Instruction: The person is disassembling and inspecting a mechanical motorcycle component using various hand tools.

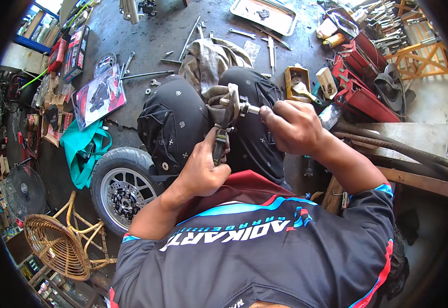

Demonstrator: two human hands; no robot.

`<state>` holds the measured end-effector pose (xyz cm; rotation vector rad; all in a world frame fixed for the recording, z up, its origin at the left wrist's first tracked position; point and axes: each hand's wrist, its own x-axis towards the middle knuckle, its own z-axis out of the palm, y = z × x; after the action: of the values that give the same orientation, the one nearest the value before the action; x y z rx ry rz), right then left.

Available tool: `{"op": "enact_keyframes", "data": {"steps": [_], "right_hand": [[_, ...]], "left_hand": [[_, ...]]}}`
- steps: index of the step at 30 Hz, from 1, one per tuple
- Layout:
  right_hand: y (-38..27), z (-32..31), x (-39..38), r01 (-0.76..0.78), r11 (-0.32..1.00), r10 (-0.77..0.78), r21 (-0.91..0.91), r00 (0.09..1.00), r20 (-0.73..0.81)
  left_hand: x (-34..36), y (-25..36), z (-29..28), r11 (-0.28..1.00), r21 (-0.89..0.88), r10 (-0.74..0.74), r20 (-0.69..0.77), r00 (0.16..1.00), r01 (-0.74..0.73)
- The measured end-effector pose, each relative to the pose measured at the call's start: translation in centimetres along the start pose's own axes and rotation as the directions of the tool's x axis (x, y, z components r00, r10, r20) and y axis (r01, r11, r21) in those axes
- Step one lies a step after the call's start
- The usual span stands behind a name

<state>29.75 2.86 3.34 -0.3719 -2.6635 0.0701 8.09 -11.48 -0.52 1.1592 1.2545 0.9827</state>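
Above my lap, my left hand (206,165) is closed around the lower end of a narrow dark metal part (223,131). A silver fitting with a pale round shaft (253,109) sticks out from its upper right side. My right hand (294,124) has its fingers closed at the outer end of that shaft. I cannot make out the exact kind of part. A greyish crumpled cloth (203,64) lies between my knees and reaches up behind the part, hiding some of its far end.
A vernier caliper (271,53), spanners (242,33) and a metal tray (265,16) lie ahead on the floor. Red toolboxes (360,87) stand at right. A motorcycle wheel (124,190), teal bag (84,146), blister pack (99,97) and rattan stool (59,246) are at left.
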Motion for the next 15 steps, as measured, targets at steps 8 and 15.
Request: {"op": "enact_keyframes", "data": {"steps": [8,15], "right_hand": [[1.1,-0.9,1.0,-0.665,-0.496,0.234,0.558,0.517,0.824],[-1.2,-0.7,-0.3,-0.02,1.0,0.019,0.003,0.995,0.097]], "left_hand": [[-0.6,-0.8,0.1,1.0,-0.019,-0.005,-0.002,1.0,0.005],[-0.9,-1.0,0.1,0.999,-0.039,0.003,0.011,1.0,-0.003]]}}
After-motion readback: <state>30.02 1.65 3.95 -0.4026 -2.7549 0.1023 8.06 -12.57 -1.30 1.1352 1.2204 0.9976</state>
